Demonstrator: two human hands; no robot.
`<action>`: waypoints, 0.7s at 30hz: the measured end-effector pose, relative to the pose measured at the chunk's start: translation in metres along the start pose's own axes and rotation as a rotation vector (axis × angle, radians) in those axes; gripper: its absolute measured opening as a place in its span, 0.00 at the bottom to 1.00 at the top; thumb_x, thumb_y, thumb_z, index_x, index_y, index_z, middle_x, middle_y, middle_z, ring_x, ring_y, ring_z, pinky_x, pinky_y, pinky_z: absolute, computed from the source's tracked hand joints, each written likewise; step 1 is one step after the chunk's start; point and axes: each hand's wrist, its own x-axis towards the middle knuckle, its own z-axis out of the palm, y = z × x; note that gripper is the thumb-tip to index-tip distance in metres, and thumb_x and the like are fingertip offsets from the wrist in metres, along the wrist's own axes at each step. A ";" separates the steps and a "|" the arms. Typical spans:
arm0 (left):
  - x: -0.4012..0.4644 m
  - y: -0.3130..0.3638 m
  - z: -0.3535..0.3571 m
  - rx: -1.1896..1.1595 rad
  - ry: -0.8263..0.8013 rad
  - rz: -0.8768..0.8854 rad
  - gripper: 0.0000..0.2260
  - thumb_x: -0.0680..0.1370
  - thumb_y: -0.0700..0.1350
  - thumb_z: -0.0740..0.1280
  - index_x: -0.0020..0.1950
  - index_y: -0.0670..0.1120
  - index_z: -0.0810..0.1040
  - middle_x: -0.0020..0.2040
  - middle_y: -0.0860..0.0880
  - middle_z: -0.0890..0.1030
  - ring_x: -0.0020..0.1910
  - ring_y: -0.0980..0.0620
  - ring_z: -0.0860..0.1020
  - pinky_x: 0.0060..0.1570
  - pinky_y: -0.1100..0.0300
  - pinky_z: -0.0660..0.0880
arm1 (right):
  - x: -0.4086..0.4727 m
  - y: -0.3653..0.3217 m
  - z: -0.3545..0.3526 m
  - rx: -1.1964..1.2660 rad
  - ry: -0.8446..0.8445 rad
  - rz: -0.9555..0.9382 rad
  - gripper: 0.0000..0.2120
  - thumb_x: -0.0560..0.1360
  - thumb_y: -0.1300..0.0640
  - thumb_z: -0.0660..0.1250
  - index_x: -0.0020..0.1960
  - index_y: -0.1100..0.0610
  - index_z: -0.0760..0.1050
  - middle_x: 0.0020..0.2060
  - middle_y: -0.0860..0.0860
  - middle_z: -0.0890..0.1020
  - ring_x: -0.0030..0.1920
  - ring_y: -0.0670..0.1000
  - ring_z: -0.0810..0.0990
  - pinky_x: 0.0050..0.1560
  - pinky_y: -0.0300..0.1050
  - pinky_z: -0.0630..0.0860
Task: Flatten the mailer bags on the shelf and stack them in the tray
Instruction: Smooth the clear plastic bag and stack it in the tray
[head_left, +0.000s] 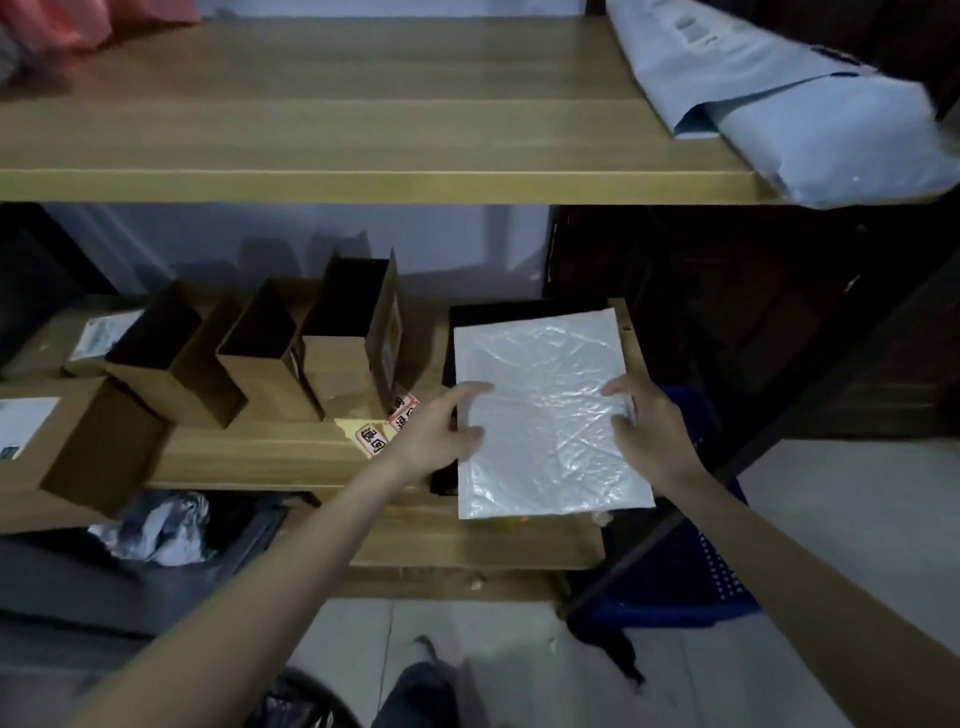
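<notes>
A flat white mailer bag (545, 415) lies on a black tray (498, 312) at the right end of the lower wooden shelf (260, 452), its near edge hanging past the tray. My left hand (441, 431) holds the bag's left edge, thumb on top. My right hand (644, 421) grips the bag's right edge, fingers curled over it. A pale blue mailer bag (810, 104) lies crumpled at the right end of the upper shelf (363, 135).
Several open cardboard boxes (270, 353) stand left of the tray, with red-and-white stickers (389, 426) beside them. A blue perforated basket (701, 561) sits on the floor at right. Pink bags (78, 26) lie on the upper shelf's far left. Dark bags lie below the shelf.
</notes>
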 end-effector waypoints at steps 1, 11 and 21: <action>0.010 -0.001 0.002 0.040 0.067 0.023 0.22 0.75 0.36 0.66 0.68 0.49 0.70 0.46 0.39 0.80 0.42 0.47 0.77 0.42 0.58 0.72 | 0.010 0.002 0.004 -0.035 0.027 -0.016 0.16 0.75 0.71 0.58 0.59 0.59 0.72 0.51 0.59 0.78 0.38 0.52 0.76 0.38 0.40 0.72; 0.060 -0.029 0.029 0.467 0.136 -0.239 0.25 0.76 0.49 0.64 0.71 0.45 0.62 0.68 0.40 0.60 0.68 0.39 0.61 0.64 0.51 0.63 | 0.061 0.037 0.040 -0.480 -0.198 0.163 0.31 0.76 0.57 0.61 0.75 0.53 0.51 0.71 0.61 0.57 0.70 0.62 0.59 0.68 0.54 0.64; 0.107 -0.038 0.057 0.791 -0.100 -0.045 0.28 0.81 0.60 0.44 0.77 0.53 0.38 0.77 0.46 0.34 0.75 0.48 0.33 0.74 0.48 0.38 | 0.093 0.042 0.084 -0.580 -0.314 -0.113 0.29 0.81 0.44 0.45 0.77 0.52 0.41 0.77 0.53 0.40 0.77 0.52 0.38 0.75 0.51 0.40</action>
